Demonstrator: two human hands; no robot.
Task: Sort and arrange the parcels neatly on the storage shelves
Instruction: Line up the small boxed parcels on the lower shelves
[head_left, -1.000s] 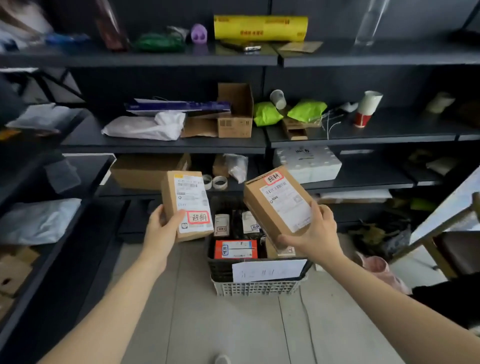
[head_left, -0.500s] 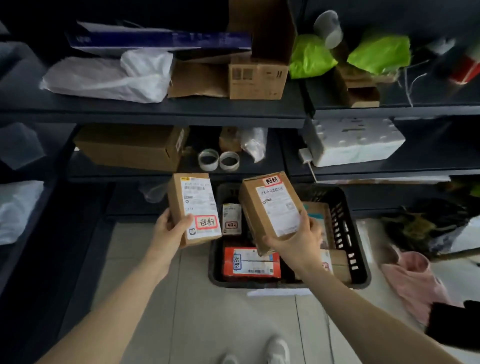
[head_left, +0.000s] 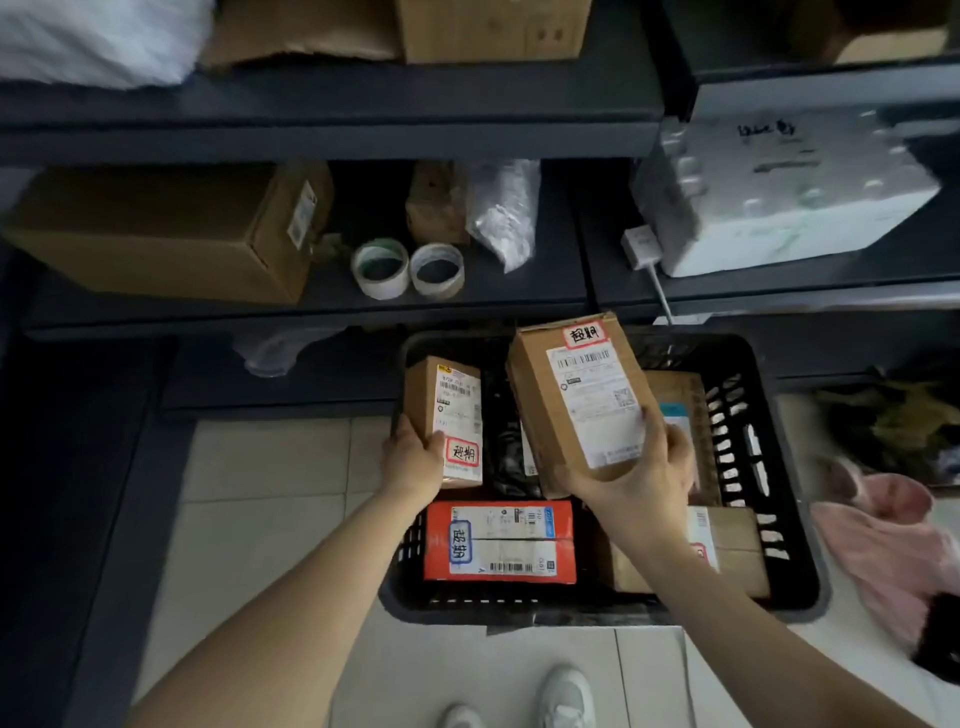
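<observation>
Parcel (head_left: 675, 387) partly behind right hand (head_left: 641, 483)

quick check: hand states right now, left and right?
Left hand: grips the small cardboard parcel.
Right hand: grips the larger cardboard parcel.

The small box (head_left: 444, 415) and the larger box (head_left: 576, 400) are plain brown card, each with a white label printed in black bars and a white sticker edged in red (the handwriting on it is black). The red parcel (head_left: 498, 540) carries white labels touched with blue and a blue-edged sticker, and the basket (head_left: 748, 483) is black, its wall patterned with rows of slots. The shelves (head_left: 332, 135) are dark grey, the foam box (head_left: 789, 197) white, the tape rolls (head_left: 382, 267) off-white, the floor tiles (head_left: 260, 519) pale cream and the cloth (head_left: 883, 535) pink.
</observation>
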